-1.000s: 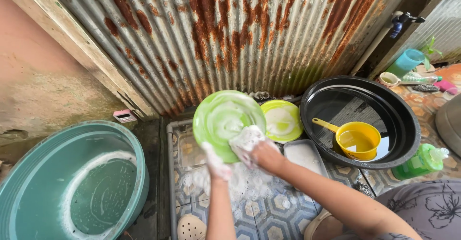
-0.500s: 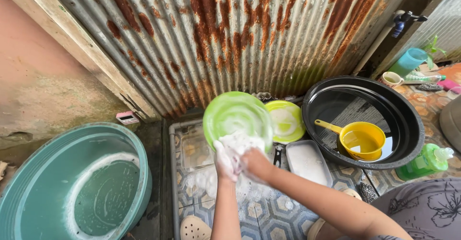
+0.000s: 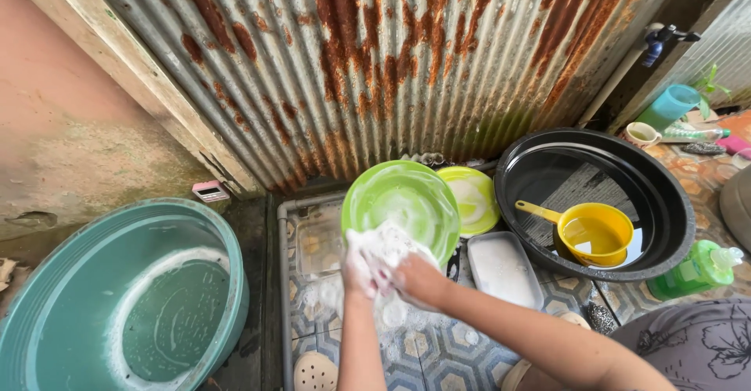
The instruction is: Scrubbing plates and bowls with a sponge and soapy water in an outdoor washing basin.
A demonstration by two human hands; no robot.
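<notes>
Head view is showing me both hands busy at the middle of the frame: my left hand [image 3: 358, 264] is gripping the lower edge of a green plate [image 3: 400, 207], and my right hand [image 3: 418, 280] is closing around a foamy sponge [image 3: 383, 250] and pressing it against the plate's lower face. The plate is tilting upright above the tiled floor [image 3: 438, 352], just in front of the rusty corrugated wall [image 3: 375, 62]. I am judging this as the scrubbing step, with suds covering the bottom of the plate; the next move is calling for a steady hold with the left while the sponge is sweeping the remaining green surface, then a rinse. Counting: two green plates, the second one [image 3: 473, 198] leaning at two o'clock from the first; one white rectangular tray [image 3: 502, 270] at four o'clock; one black basin [image 3: 598, 203] at three o'clock holding one yellow dipper [image 3: 594, 233]; one teal tub [image 3: 125, 297] at eight o'clock with soapy water; one green soap bottle [image 3: 696, 270] at the far right.
</notes>
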